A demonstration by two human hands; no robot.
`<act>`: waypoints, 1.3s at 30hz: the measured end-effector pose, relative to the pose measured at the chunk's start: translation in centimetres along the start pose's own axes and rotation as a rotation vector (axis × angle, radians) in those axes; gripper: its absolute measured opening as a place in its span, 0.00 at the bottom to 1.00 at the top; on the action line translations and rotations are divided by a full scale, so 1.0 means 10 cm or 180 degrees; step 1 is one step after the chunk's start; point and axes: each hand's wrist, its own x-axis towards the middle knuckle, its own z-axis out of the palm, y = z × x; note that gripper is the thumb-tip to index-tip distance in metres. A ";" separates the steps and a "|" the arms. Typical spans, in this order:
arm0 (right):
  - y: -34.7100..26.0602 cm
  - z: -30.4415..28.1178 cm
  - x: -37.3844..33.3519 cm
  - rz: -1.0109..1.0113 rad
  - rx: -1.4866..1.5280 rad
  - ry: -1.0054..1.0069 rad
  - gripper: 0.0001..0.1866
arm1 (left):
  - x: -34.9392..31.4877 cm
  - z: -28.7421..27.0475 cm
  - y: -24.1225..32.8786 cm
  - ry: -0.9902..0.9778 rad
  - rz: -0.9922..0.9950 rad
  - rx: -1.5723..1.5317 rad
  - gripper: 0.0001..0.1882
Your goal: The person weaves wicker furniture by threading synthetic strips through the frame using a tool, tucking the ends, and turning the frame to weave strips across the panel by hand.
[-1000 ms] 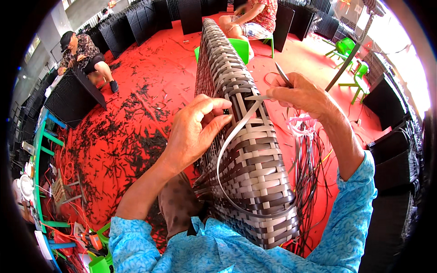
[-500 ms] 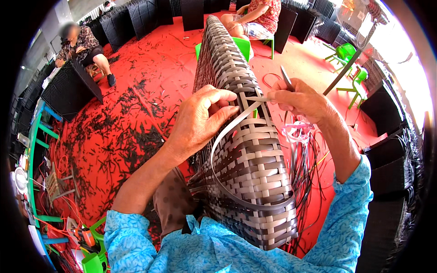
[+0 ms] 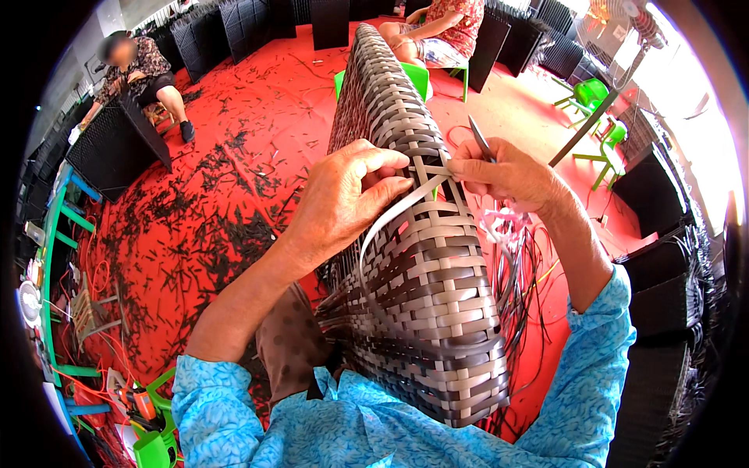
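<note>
A tall woven panel of grey and brown flat strips [image 3: 452, 265] stands on edge in front of me, with a square gap in its weave near the middle. My right hand [image 3: 503, 173] pinches a light grey flat strip [image 3: 402, 204] at the right of this gap. A pointed metal blade [image 3: 479, 140] also sticks up from between its fingers; its handle is hidden. At the gap's left side is my left hand [image 3: 347, 204], thumb and forefinger apart, fingertips at the weave. The strip curves down along the panel's left face, blurred lower down.
Dark loose strips [image 3: 519, 273] hang at the panel's right, with a pink tie [image 3: 499, 221]. Black cuttings litter the red floor [image 3: 226, 148]. A person [image 3: 140, 78] sits far left by a black panel [image 3: 109, 152]; another [image 3: 441, 35] sits beyond. Green chairs [image 3: 591, 93] stand at right.
My right hand has moved slightly left, toward the gap. The strip's loop, which hung across the panel's lower front, has shifted to its left side. The seated person at left now reaches lower.
</note>
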 end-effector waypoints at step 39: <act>-0.80 1.01 0.34 0.0086 -0.1729 0.0023 0.08 | -0.86 -0.18 -0.83 -0.0762 -0.1643 -0.3584 0.17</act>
